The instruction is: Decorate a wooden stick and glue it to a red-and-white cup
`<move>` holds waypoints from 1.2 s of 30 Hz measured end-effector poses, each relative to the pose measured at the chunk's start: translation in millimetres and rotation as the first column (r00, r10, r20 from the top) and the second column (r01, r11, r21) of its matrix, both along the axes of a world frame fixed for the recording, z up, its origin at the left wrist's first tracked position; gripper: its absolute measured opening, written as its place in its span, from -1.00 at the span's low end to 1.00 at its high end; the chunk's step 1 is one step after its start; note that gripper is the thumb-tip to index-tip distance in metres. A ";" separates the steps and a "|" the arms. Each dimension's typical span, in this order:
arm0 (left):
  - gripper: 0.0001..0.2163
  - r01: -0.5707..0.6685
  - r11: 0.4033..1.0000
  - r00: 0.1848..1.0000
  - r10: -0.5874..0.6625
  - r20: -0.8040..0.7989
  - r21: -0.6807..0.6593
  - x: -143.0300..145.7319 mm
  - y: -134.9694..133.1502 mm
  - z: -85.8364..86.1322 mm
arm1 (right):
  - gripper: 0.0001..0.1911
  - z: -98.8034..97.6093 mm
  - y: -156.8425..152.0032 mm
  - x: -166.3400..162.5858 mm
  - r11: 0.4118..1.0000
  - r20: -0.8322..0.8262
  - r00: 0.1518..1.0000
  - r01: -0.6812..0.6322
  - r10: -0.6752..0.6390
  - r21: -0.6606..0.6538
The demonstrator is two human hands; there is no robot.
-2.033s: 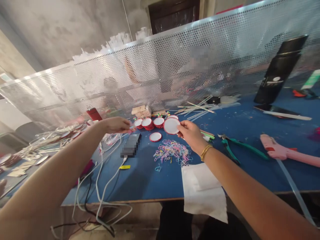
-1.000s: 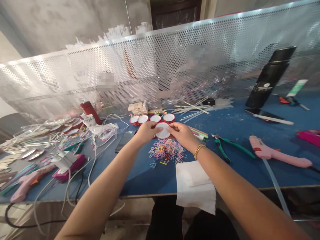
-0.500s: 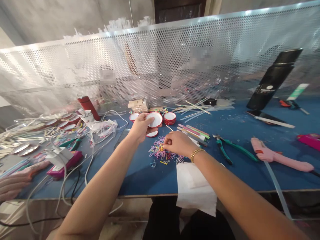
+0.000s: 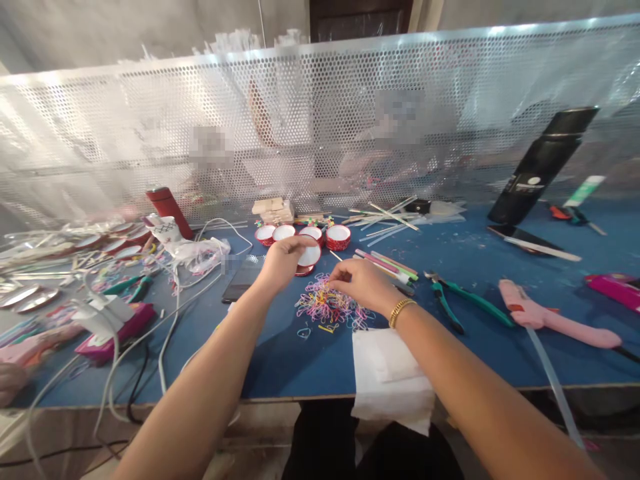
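My left hand (image 4: 281, 261) is closed around a round white disc with a red rim (image 4: 309, 257), held just above the blue table (image 4: 300, 360). My right hand (image 4: 361, 283), with a gold bracelet at the wrist, rests on a heap of small coloured loops (image 4: 327, 308) with its fingers pinched together at the heap's top; what they pinch is too small to name. Behind the hands stands a row of red-rimmed white discs (image 4: 338, 235).
Green-handled pliers (image 4: 463, 300) and a pink glue gun (image 4: 550, 317) lie to the right, a white cloth (image 4: 390, 373) hangs over the near edge. Cables (image 4: 165, 320), a phone (image 4: 240, 280) and clutter fill the left. A perforated metal screen (image 4: 320, 127) backs the table, a black bottle (image 4: 543, 163) leaning on it.
My right hand let go of the disc and dropped to the coloured loops. The left hand kept the disc, raised it, then lowered it a little toward the table.
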State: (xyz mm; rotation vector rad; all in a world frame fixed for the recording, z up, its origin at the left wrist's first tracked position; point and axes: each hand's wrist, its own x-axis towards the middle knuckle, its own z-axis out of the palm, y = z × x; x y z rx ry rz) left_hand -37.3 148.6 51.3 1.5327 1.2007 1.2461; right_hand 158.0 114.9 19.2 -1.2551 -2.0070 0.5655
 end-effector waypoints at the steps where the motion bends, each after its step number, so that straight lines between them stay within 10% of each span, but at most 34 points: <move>1: -0.84 -0.009 1.000 1.000 0.009 -0.027 0.024 -1.5 1.5 -1.5 | -0.91 0.3 -0.6 -0.2 1.000 0.002 1.000 0.000 0.000 -0.006; 24: -0.75 0.232 0.973 0.966 -0.228 -0.123 0.015 15.1 -13.4 -5.7 | -0.92 -12.0 13.0 -0.2 0.994 -0.397 0.911 0.109 -0.110 -0.023; 36: -0.85 0.152 0.977 0.934 -0.093 -0.346 0.148 16.9 -5.8 -17.0 | -0.95 -8.9 11.1 -2.2 0.996 -0.374 0.925 0.087 -0.069 0.032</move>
